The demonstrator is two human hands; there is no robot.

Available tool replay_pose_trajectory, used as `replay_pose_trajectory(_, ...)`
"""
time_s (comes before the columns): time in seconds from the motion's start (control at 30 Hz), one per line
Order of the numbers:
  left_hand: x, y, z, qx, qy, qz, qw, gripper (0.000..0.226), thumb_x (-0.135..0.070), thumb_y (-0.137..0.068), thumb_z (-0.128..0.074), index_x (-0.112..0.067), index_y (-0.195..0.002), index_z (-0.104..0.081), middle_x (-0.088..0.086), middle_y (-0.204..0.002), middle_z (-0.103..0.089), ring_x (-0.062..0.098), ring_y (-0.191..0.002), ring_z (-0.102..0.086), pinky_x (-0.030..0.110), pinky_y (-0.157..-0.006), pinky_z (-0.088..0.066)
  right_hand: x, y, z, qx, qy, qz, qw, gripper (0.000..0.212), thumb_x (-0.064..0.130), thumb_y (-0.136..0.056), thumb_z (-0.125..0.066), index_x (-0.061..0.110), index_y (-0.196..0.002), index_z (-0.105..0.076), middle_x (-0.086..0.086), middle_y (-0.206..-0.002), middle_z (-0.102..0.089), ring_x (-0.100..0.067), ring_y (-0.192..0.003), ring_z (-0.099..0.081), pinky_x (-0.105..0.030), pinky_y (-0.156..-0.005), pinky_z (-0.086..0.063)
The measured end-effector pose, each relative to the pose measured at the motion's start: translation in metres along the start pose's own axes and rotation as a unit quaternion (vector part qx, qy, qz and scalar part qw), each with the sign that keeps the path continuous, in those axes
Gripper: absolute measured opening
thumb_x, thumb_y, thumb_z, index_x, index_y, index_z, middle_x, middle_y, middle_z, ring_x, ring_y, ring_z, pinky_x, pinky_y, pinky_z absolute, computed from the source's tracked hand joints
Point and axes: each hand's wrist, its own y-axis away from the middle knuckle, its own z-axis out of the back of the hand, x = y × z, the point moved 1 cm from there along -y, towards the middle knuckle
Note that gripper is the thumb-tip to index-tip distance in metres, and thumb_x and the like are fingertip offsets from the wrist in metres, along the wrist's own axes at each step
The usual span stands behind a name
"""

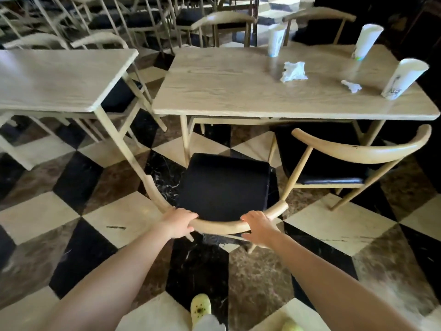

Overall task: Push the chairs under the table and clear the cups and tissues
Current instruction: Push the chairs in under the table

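The left hand point(179, 223) curled tight over the back rail of the chair point(224, 185). The right hand point(259, 228) clasped the same rail, thumb beneath. The chair stood just near of the table point(229, 96).

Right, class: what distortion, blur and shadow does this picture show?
Head view: wide-angle distortion bows the table edges and leans the cups outward; far chairs blur softly; the right background sinks into shadow; the near chair back looks sharp.
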Motion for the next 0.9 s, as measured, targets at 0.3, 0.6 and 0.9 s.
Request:
replay_pose_trajectory(0.3, 0.085, -0.023, 0.009, 0.039, -0.095, -0.114, 0.988, 0.045, -0.03, -0.094, -0.054, -0.023, -0.138, -0.046, 0.001, -0.138, -0.054, 0.024, -0.128, -0.048, 0.042, -0.115, -0.03, 0.035, -0.031, -0.024, -0.021, 0.187, -0.087, 0.978, 0.037, 0.022, -0.086, -0.058, 0.015, -0.122, -0.05, -0.006, -0.124, -0.057, -0.025, -0.123, -0.046, -0.042, -0.117, -0.013)
replay_pose_trajectory(0.6, 0.125, -0.053, 0.018, 0.099, -0.102, -0.15, 0.978, 0.053, -0.062, -0.084, -0.052, -0.024, -0.121, -0.053, 0.0, -0.124, -0.06, 0.022, -0.124, -0.05, 0.045, -0.117, -0.027, 0.036, -0.041, -0.012, 0.031, 0.182, -0.044, 0.982, 0.028, 0.022, -0.083, -0.052, 0.014, -0.11, -0.053, -0.009, -0.107, -0.066, -0.031, -0.098, -0.062, -0.039, -0.081, -0.05)
replay_pose_trajectory(0.9, 0.106, -0.06, 0.023, 0.035, -0.152, -0.172, 0.973, 0.059, -0.065, -0.084, -0.05, -0.013, -0.11, -0.055, 0.005, -0.112, -0.063, 0.026, -0.105, -0.058, 0.032, -0.085, -0.039, 0.023, -0.039, 0.001, -0.041, 0.17, -0.013, 0.985, 0.021, 0.017, -0.083, -0.054, 0.013, -0.103, -0.059, -0.007, -0.103, -0.067, -0.026, -0.101, -0.058, -0.031, -0.09, -0.043)
